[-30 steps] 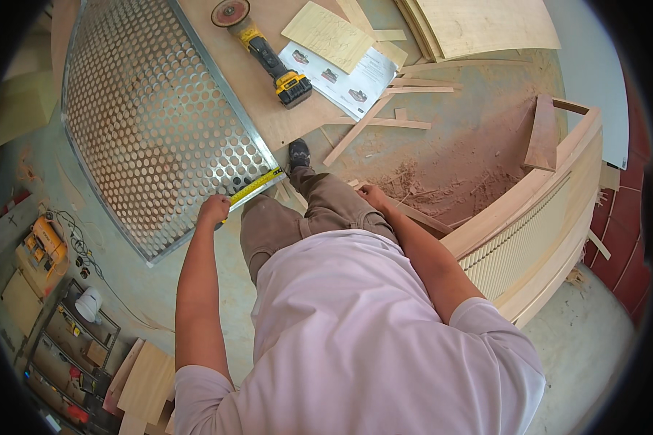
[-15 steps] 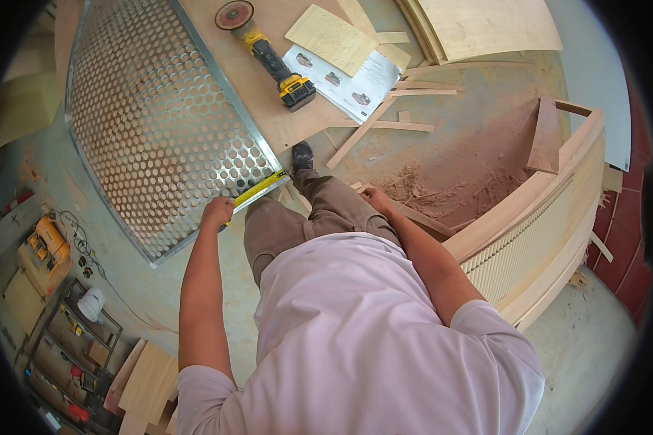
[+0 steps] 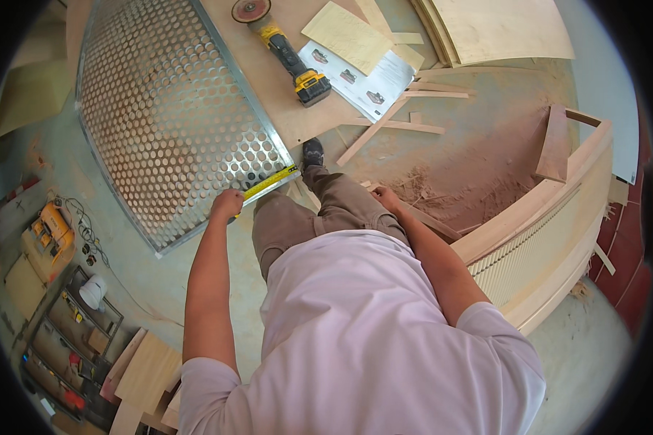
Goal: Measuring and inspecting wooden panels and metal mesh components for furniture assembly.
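Snugly around tape measure (image 3: 270, 180): left hand (image 3: 228, 204)

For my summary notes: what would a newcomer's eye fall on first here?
Probably the big perforated metal panel at upper left, with a yellow tape measure in the left hand along its near edge. Then the disc grinder on a board at top centre, and the slatted wooden piece at right.

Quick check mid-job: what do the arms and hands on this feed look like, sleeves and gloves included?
Short, loose, pale lilac-white sleeves match the shirt. Below them the forearms are uncovered. The left hand and right hand are ungloved; no watch or cable shows.
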A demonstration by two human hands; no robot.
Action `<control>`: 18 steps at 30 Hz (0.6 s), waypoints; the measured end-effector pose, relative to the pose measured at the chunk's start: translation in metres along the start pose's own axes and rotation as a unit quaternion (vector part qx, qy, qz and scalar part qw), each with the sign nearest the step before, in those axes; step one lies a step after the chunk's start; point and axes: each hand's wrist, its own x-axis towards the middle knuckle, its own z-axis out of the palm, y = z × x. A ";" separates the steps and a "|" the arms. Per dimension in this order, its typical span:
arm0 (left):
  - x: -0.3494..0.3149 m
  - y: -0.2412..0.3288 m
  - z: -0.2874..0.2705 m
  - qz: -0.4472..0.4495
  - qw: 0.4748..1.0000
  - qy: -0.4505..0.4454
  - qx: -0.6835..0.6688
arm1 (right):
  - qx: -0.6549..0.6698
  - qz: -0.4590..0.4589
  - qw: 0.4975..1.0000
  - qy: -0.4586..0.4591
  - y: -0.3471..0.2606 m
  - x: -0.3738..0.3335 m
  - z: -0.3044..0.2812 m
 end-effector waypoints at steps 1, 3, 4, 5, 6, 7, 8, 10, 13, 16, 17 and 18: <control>0.000 0.001 0.000 -0.002 1.000 -0.005 -0.004 | -0.008 -0.004 1.000 0.006 0.002 0.000 -0.001; 0.000 0.001 0.002 0.011 1.000 0.011 0.005 | -0.017 -0.010 1.000 0.009 0.000 -0.002 -0.001; -0.001 0.000 0.003 0.024 0.999 0.026 0.014 | 0.003 -0.014 1.000 0.013 -0.005 -0.005 -0.004; 0.000 -0.001 0.004 0.021 0.999 0.027 0.013 | 0.022 -0.019 0.999 0.016 -0.011 -0.007 -0.006; 0.000 0.001 0.003 0.017 1.000 0.018 0.005 | 0.023 -0.018 0.999 0.018 -0.010 -0.007 -0.009; 0.001 0.004 0.002 0.014 1.000 0.008 -0.003 | 0.006 -0.023 0.999 0.049 -0.009 -0.003 -0.014; 0.001 0.007 0.002 0.018 1.000 0.006 -0.003 | -0.011 -0.027 0.996 0.080 -0.008 0.001 -0.020; 0.004 0.000 0.007 0.058 0.996 0.044 0.050 | -0.017 -0.078 0.991 0.112 -0.054 0.003 -0.040; 0.006 -0.006 0.007 0.029 0.999 0.006 0.020 | 0.129 -0.189 0.965 0.126 -0.167 -0.036 -0.078; 0.002 -0.005 0.004 0.040 0.999 -0.009 0.034 | 0.291 -0.291 0.911 0.012 -0.274 -0.116 -0.116; 0.002 -0.003 0.002 0.051 0.998 0.000 0.040 | 0.419 -0.278 0.862 -0.070 -0.308 -0.162 -0.131; 0.002 -0.002 0.000 0.059 0.997 0.012 0.046 | 0.427 -0.333 0.832 -0.117 -0.329 -0.200 -0.148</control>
